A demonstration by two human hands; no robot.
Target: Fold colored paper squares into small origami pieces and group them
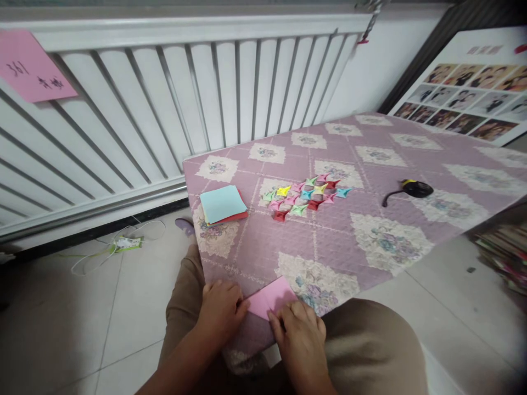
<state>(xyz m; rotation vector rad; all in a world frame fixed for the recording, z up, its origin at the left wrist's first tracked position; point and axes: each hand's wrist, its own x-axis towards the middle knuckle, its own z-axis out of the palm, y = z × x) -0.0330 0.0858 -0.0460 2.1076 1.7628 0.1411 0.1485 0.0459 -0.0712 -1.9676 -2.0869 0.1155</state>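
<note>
Partly covered: pink paper (272,298), bottom centre, edges under left hand (222,308) and right hand (302,333); fingers curled, pinch or press unclear.

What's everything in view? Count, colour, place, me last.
Table: one, purple floral cloth, centre
Sheet: one, pink, table's near edge
Paper stack: one, blue top, table's left
Folded pieces: about fifteen, multicoloured, on table
Object: one, black and yellow, table's right
Photo board: one, white, far right
Radiator: one, white, behind table
Note: one, pink, on radiator
Floor: one, pale tiles, below
Power strip: one, white and green, lower left
Pile: one, multicoloured, lower right
Shoe: one, purple, beside table
Legs: two, brown trousers, below
Left hand and right hand: two, bare, on sheet
</note>
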